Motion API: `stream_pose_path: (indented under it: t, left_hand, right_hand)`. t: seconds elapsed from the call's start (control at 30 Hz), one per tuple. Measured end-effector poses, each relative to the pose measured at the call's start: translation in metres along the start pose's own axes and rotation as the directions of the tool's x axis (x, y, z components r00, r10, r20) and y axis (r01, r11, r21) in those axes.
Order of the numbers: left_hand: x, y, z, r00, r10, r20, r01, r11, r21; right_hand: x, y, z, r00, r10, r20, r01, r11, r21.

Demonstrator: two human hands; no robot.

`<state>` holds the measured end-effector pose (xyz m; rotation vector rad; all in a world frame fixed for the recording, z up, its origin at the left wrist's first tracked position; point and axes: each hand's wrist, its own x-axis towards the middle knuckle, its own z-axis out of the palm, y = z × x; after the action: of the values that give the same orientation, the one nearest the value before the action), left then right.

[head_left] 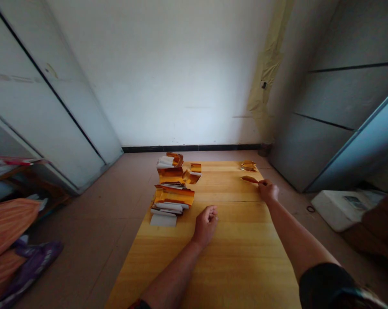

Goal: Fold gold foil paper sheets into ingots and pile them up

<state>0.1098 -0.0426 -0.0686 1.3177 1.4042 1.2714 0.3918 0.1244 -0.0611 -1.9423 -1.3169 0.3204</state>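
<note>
My right hand (268, 190) is at the right edge of the wooden table (232, 249). Its fingers pinch one end of a small folded piece of shiny gold-orange paper (249, 179), which points left over the tabletop. Just beyond it lie more folded gold pieces (248, 165) near the far right corner. My left hand (206, 225) is over the middle of the table, its fingers curled in with nothing visible in them. To its left are stacks of curled gold sheets (174, 195) with white-grey backs. A small separate group of gold sheets (193, 175) lies beside them.
A white wall (187, 77) stands beyond the table. Grey cabinets rise at left (52, 86) and right (335, 98). On the floor at right sits a white box (335, 210). Orange cloth (10, 227) and a purple bag (35, 262) are at left.
</note>
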Motion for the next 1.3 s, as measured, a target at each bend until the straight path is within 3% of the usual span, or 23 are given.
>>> stream_pose_path:
  t: [0.3,0.83,1.1,1.2,1.3]
  left_hand:
    - [-0.002,0.002,-0.001,0.999,0.000,0.033,0.000,1.000,0.012]
    - [-0.006,0.005,-0.003,0.998,0.031,0.052,-0.035,0.996,0.086]
    - [-0.006,0.007,-0.003,0.996,0.061,0.057,-0.068,0.991,0.115]
    - [-0.006,0.007,-0.002,0.997,0.068,0.046,-0.073,0.991,0.112]
    - [-0.006,0.008,-0.002,0.996,0.079,0.042,-0.083,0.989,0.119]
  right_hand:
    - [0.042,-0.004,0.021,0.999,-0.008,-0.039,0.004,0.994,-0.105]
    - [0.066,0.003,0.027,0.999,-0.008,-0.051,0.001,0.990,-0.141]
    - [0.061,-0.004,0.027,0.995,0.069,-0.076,-0.087,0.959,-0.271]
    - [0.048,-0.001,0.023,0.998,0.006,-0.067,-0.024,0.959,-0.282]
    - [0.029,0.000,0.019,0.991,-0.133,0.008,0.129,0.940,-0.315]
